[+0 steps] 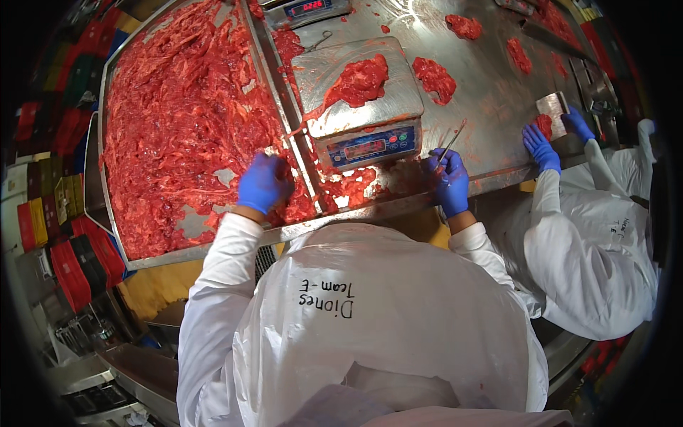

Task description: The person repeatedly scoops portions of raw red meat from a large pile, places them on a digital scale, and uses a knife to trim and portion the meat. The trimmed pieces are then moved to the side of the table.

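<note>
My left hand (pixel 265 183), in a blue glove, is curled at the right side of a wide metal tray (pixel 117 206) filled with raw red meat (pixel 192 121). Its fingers close on some of the meat and are partly hidden. In my right hand (pixel 451 186), also blue-gloved, a pair of scissors (pixel 451 141) points up and away, above the table's near edge. Between and beyond my hands stands a scale (pixel 366 146) with a metal platform. A piece of raw meat (pixel 361 81) lies on that platform, a thin strip trailing toward the tray.
Meat scraps (pixel 352 186) lie before the scale. Further pieces (pixel 435 80) sit on the metal table (pixel 491 107). Another pair of scissors (pixel 319 43) and a second scale (pixel 307 10) are farther back. At right, a co-worker's gloved hands (pixel 542 148) are beside meat and a metal plate.
</note>
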